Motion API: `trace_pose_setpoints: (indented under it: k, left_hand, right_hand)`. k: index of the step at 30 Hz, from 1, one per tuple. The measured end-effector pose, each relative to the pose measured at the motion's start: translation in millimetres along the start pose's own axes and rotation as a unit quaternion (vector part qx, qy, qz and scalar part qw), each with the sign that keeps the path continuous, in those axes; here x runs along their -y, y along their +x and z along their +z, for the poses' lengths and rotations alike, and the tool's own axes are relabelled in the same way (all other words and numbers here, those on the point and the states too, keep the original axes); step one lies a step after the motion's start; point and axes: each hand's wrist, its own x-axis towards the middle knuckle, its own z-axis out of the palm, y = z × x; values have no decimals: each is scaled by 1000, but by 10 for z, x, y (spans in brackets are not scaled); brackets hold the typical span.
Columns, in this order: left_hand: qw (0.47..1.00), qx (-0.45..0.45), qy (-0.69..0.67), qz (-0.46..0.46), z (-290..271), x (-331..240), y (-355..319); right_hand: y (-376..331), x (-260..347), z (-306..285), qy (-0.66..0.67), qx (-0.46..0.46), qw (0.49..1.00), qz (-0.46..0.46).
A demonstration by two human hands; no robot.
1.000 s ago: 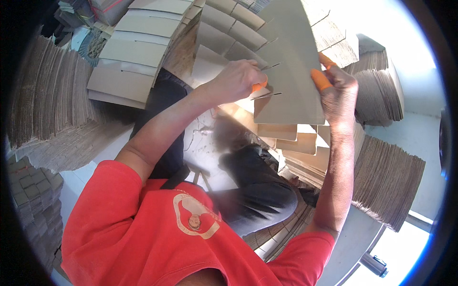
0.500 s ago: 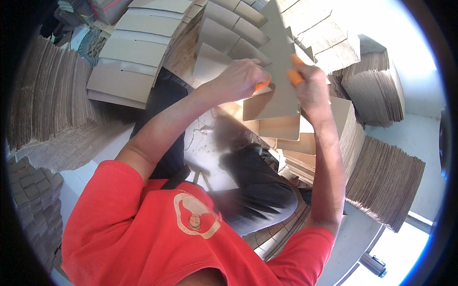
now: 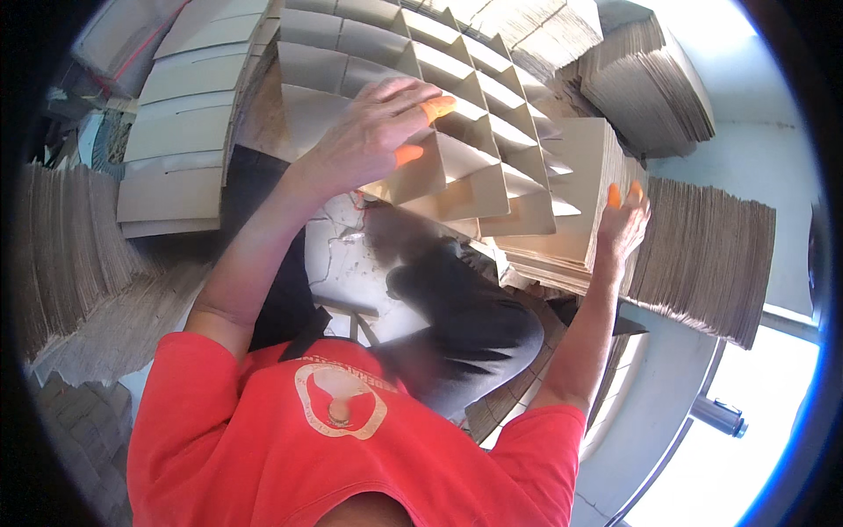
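Note:
A cardboard divider grid (image 3: 439, 162) of interlocked pale strips with open cells lies in front of me. My left hand (image 3: 373, 132) is over its near left part, fingers stretched and apart, with orange covers on two fingertips. Whether those fingers touch the strips I cannot tell. To the right, my right hand (image 3: 623, 224) is at the edge of a stack of cardboard strips (image 3: 571, 189). Its fingers are extended and apart, an orange cover showing on one. No strip is visibly held in either hand.
More cardboard stacks stand at the right (image 3: 702, 255) and far right (image 3: 650, 83). On the left are overlapping slotted cardboard pieces (image 3: 180, 140) and a tall stack (image 3: 70, 255). My dark-trousered leg (image 3: 465, 334) is bent below the grid. A dark cylinder (image 3: 720, 415) is at lower right.
My right hand has left the cardboard strip at the grid and moved right to the stack. My left hand has opened and shifted left. The whole view has turned somewhat, and more of the grid shows.

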Motion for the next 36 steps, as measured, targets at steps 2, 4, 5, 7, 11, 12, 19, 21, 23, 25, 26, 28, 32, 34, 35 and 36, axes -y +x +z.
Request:
trace_pose_setpoints:
  k: [2, 4, 5, 7, 11, 12, 19, 21, 23, 25, 26, 28, 32, 34, 35, 36]
  left_hand:
    - [1000, 3, -12, -10, 15, -14, -14]
    - [1000, -8, -7, -23, 38, 17, -19]
    - [999, 1, -8, -33, 39, 43, -26]
    - [998, -5, -2, -57, 31, 61, -29]
    - [997, -15, 33, -70, -53, 154, -45]
    - [997, -10, 35, -70, -88, 181, -41]
    - [994, -15, 51, -99, -366, 315, -92]
    - [991, -16, 86, -97, -443, 393, -181]
    - [991, -23, 103, -85, -462, 489, -198]
    - [992, -15, 113, -62, -478, 558, -223]
    - [991, -12, 124, -54, -513, 595, -246]
    - [994, -31, 92, -41, -475, 682, -291]
    - [997, -2, -16, -76, -448, 725, -349]
    - [994, -10, -47, -95, -429, 757, -367]
    - [995, -14, -48, -90, -424, 768, -375]
    - [995, -17, -49, -86, -425, 781, -384]
  right_hand:
    - [-207, -279, 170, -53, 137, 989, 35]
    - [-346, -416, 304, -58, 189, 980, 24]
    - [-389, -447, 345, -40, 171, 984, -4]
    - [-389, -463, 417, 30, 129, 991, -35]
    - [-375, -531, 464, 73, 86, 992, 56]
    - [-387, -557, 479, 71, 105, 989, 70]
    - [-244, -441, -140, 110, -93, 987, 72]
    - [-41, -221, -607, 156, -236, 958, 38]
    - [137, -88, -1090, 143, -326, 934, -6]
    - [243, 157, -1419, 207, -260, 943, -28]
    - [250, 360, -1530, 232, -218, 947, -46]
    - [339, 679, -1516, 313, -179, 920, -153]
    - [309, 1400, -1549, 473, -23, 863, -178]
    - [324, 1632, -1531, 504, 13, 841, -197]
    - [331, 1741, -1513, 513, 20, 833, -206]
    - [342, 1816, -1515, 508, 29, 835, -209]
